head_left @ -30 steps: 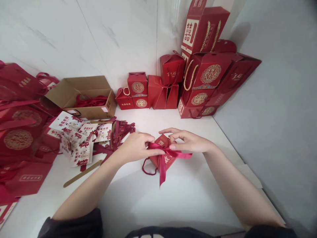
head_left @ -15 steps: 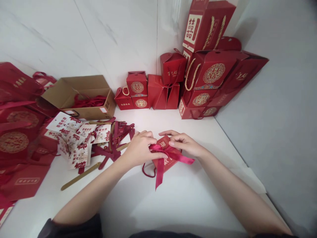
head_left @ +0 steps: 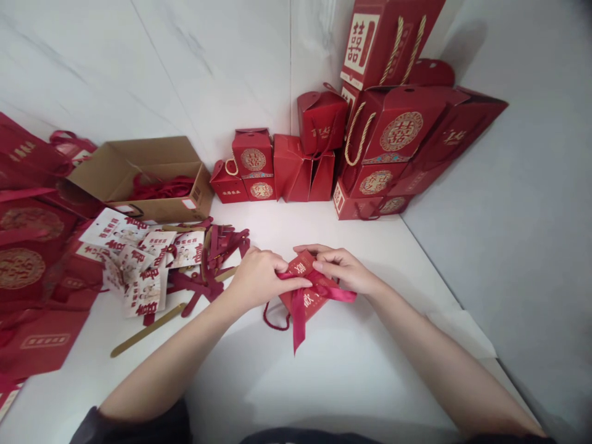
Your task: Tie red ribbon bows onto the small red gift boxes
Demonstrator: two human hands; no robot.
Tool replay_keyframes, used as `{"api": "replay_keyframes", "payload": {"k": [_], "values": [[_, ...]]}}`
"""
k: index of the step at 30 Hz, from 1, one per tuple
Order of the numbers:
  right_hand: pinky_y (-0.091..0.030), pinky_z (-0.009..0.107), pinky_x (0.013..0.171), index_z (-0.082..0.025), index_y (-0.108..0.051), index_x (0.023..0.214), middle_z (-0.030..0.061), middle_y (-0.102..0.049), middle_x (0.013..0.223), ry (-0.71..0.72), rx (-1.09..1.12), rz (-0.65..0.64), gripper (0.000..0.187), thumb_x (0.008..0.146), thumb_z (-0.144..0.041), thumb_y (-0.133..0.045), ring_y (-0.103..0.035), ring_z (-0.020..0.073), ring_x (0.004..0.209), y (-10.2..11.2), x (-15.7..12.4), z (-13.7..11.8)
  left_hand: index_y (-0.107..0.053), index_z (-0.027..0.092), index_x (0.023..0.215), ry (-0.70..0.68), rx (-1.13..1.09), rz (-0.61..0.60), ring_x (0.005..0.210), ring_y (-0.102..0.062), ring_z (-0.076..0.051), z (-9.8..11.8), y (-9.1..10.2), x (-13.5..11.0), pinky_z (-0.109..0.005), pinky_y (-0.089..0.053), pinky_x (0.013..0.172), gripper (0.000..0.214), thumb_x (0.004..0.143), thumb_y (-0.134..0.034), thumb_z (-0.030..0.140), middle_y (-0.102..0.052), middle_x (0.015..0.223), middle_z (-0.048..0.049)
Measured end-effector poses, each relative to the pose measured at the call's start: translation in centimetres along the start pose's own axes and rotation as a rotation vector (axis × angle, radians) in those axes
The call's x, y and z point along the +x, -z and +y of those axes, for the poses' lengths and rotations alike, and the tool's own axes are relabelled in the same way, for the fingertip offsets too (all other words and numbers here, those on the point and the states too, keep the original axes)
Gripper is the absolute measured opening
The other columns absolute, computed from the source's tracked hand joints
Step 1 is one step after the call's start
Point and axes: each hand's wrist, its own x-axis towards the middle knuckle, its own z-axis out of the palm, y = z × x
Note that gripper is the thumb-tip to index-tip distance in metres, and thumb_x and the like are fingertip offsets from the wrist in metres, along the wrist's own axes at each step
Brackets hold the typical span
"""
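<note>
"So, how many hands?"

"Two. The left hand (head_left: 261, 279) pinches one crimson satin ribbon (head_left: 299, 319) against one small red paper gift box (head_left: 309, 303); the right hand (head_left: 343, 269) pinches the box's far corner."

"Where's the box?"

"Flat on the white table (head_left: 351, 376), corner pointing away from the person, long axis running front to back."

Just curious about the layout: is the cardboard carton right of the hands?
No, the carton sits farther left than the left hand and right hand.
</note>
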Motion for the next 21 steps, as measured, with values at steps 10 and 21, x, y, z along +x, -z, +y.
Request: {"api": "replay_keyframes", "payload": {"k": [10, 21], "values": [[-0.041, 0.036, 0.097, -0.016, -0.056, 0.063, 0.0082, -0.051, 0.138, -0.083, 0.234, -0.001, 0.036, 0.087, -0.044, -0.058, -0.057, 0.0235, 0.115, 0.1, 0.0, 0.8, -0.031, 0.015, 0.049, 0.015, -0.016, -0.016, 0.047, -0.027, -0.007, 0.0, 0.1, -0.4, -0.027, -0.026, 0.059, 0.06, 0.074, -0.059, 0.061, -0.035, 0.044, 0.0055], [-0.039, 0.027, 0.063, -0.016, -0.057, 0.067, 0.0, -0.057, 0.064, -0.261, -0.342, 0.057, 0.048, 0.092, -0.054, -0.041, -0.052, 0.0145, 0.063, 0.8, -5.5, -1.8, -0.037, 0.016, 0.054, 0.059, -0.482, -0.333, 0.052, -0.024, -0.008, -1.3, 2.7, -0.3, -0.024, -0.019, 0.048, 0.047, 0.085, -0.05, 0.048, -0.026, 0.056, 0.0042]]}}
